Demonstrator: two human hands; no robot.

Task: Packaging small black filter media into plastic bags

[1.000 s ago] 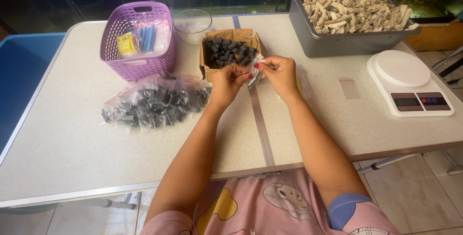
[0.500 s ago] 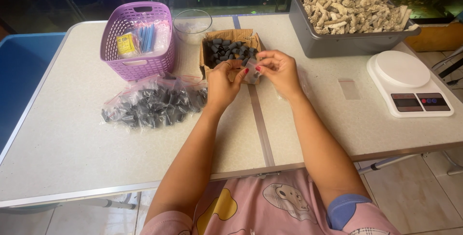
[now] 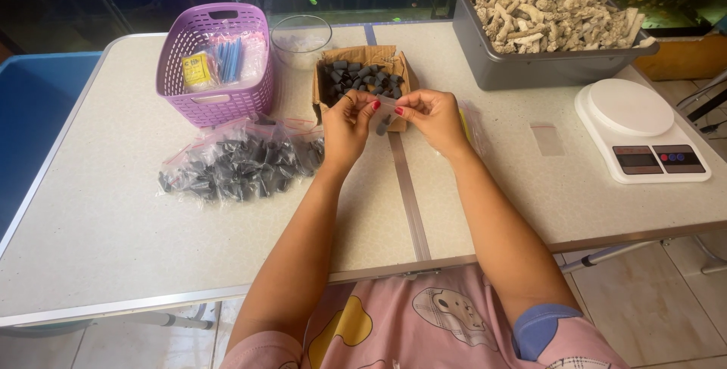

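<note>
Now both hands have drawn back a little from the cardboard box (image 3: 363, 73) of dark pieces. The left hand (image 3: 350, 123) and right hand (image 3: 430, 115) pinch a small clear bag (image 3: 385, 115) together above the bench (image 3: 113, 248), so bagging goes on.

On the counter (image 3: 113, 248): cardboard box (image 3: 365, 73) at centre rear, basket (image 3: 216, 62) to its left, filled bags (image 3: 238, 164) before the basket, tray (image 3: 545, 32) at rear right, kitchen scale (image 3: 640, 130) before it.
</note>
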